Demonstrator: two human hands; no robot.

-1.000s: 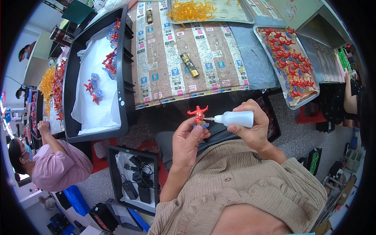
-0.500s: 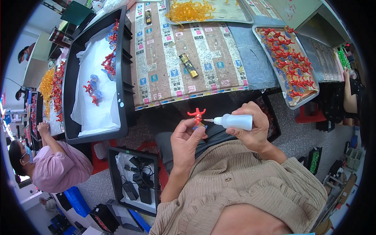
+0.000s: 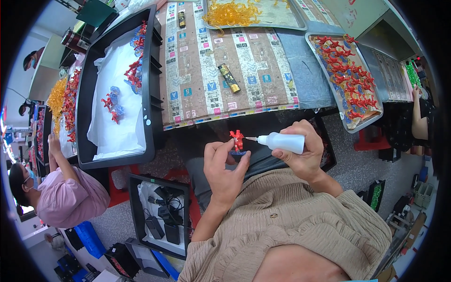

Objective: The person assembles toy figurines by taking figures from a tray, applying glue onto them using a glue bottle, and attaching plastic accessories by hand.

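Over my lap, my left hand (image 3: 226, 171) pinches a small red figurine (image 3: 237, 139) with a blue base, keeping it upright between thumb and fingers. My right hand (image 3: 303, 152) is wrapped round a white squeeze bottle (image 3: 287, 142), held sideways. The bottle's thin nozzle (image 3: 252, 139) points left, its tip at or very near the figurine's right side; whether they touch I cannot tell. Fingers cover part of the figurine's lower body.
A black crate (image 3: 149, 94) with white lining and several red and blue figurines stands left. A metal tray (image 3: 350, 123) of figurines lies right. On the table (image 3: 197, 101) are a black-and-gold tube (image 3: 229, 78) and a tray (image 3: 300, 21) of amber strands. A co-worker (image 3: 70, 199) sits left.
My left hand has turned the figurine, so its outstretched arms no longer show from the same side. My left fingers have spread a little. The bottle has shifted slightly to the right.
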